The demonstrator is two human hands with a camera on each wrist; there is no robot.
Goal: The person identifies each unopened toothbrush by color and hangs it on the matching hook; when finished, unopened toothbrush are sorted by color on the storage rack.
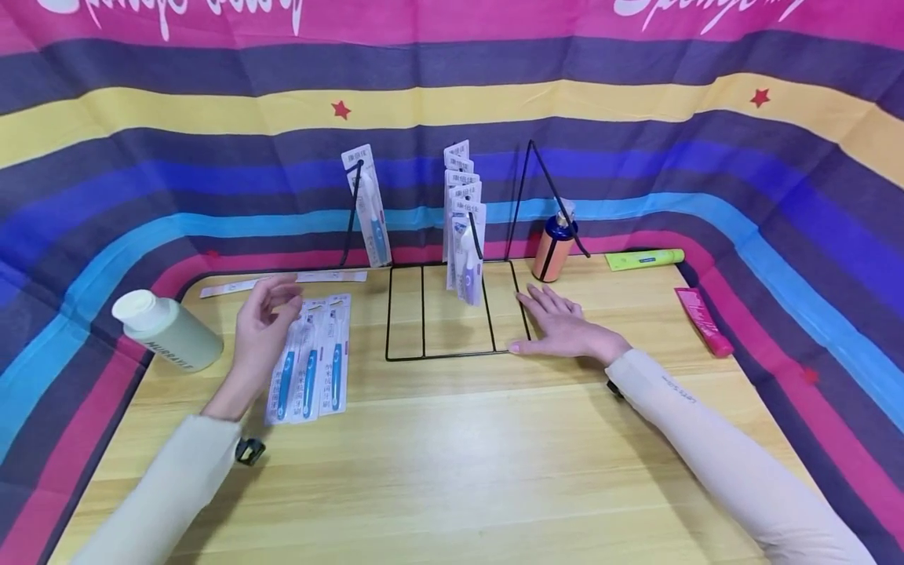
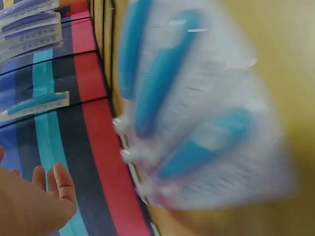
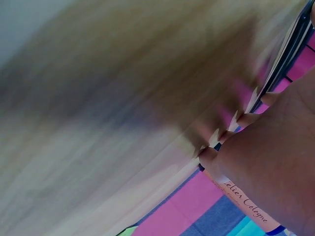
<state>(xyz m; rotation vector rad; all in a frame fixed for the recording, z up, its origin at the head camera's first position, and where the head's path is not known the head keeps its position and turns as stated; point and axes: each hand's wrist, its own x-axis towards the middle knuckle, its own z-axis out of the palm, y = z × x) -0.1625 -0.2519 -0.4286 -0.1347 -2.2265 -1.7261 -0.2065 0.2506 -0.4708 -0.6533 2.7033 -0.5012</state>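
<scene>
Three blue toothbrush packs lie side by side on the wooden table, left of a black wire rack. My left hand hovers just over their upper ends with loosely curled fingers and holds nothing. The left wrist view shows the same packs blurred, with the left hand at the lower left. My right hand lies flat on the table, thumb against the right edge of the rack's base. One pack hangs on the rack's left hook, and several packs hang on the middle hook.
A pale green bottle lies at the table's left edge. One more pack lies flat at the back left. An orange bottle stands right of the rack, beyond it a green tube and a pink tube. Striped cloth walls surround the table.
</scene>
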